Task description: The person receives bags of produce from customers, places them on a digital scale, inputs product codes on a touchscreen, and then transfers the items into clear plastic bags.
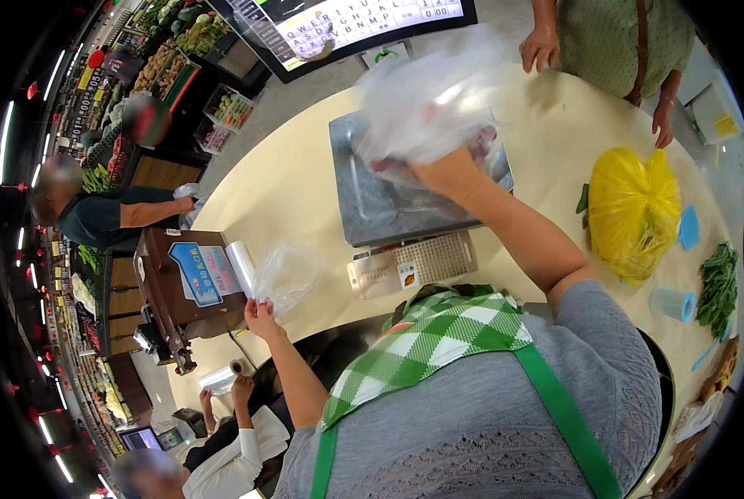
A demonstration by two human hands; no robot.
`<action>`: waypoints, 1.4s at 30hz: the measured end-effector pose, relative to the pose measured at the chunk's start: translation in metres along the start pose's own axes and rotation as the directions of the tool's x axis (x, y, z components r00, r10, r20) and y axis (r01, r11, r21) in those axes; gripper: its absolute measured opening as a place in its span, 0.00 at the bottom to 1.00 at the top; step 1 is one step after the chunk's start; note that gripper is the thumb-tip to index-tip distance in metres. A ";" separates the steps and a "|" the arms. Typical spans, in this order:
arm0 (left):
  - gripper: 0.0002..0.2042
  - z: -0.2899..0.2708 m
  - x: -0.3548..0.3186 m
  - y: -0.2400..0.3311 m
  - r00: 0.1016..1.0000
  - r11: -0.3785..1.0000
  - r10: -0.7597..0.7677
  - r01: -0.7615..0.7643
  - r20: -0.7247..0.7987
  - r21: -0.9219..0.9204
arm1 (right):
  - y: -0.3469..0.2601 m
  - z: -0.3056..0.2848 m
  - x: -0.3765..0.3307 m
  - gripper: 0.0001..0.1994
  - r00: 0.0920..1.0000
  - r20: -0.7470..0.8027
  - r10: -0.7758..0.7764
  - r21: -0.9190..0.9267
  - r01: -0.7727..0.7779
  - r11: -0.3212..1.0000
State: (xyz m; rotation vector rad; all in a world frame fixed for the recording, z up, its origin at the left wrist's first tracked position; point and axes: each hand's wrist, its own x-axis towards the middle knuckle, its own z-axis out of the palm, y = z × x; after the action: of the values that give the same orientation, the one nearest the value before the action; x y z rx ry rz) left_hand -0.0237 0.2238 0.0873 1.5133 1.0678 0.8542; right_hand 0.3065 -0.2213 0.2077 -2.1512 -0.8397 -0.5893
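My left hand [261, 318] pinches the edge of a thin, clear plastic bag [295, 273], which looks unfilled and hangs beside a brown machine [193, 279] with a clear roll on it. Over the grey metal scale plate [364, 204], my right hand [448, 172] grips a clear plastic bag [426, 104] with dark reddish contents. This bag is smeared by motion, and the fingers of that hand are partly hidden. Between the scale and my apron lies a beige, perforated box-like panel [414, 264].
A screen [347, 33] stands beyond the scale. On the right of the table [547, 224] are a tied yellow bag [634, 216], a blue-and-clear roll [672, 304] and leafy greens [717, 287]. A person in green [613, 50] stands across. Others stand left, one handling a film roll [220, 378].
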 end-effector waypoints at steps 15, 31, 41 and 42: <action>0.12 0.030 -0.009 -0.058 0.869 0.632 0.183 -0.462 0.459 0.623 | -0.059 0.037 -0.026 0.21 0.978 0.118 -0.173 -0.261 0.199 0.945; 0.08 0.036 0.085 0.019 0.759 0.702 0.632 -0.646 0.153 0.300 | -0.073 0.008 -0.036 0.40 0.930 0.351 -0.108 -0.394 0.251 0.884; 0.09 0.048 0.053 0.061 0.442 0.460 0.508 -0.865 0.739 0.201 | -0.082 -0.035 0.030 0.40 0.942 0.308 -0.134 -0.254 0.218 0.942; 0.10 0.040 0.060 0.029 0.471 0.484 0.347 -0.831 0.811 0.275 | -0.072 -0.034 0.046 0.37 0.956 0.232 -0.181 -0.270 0.242 0.932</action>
State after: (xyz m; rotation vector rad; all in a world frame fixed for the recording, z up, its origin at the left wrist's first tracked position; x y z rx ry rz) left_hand 0.0390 0.2651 0.1066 2.6834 0.1429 0.2783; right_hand 0.2809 -0.1935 0.2913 -2.4409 -1.1714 -0.6450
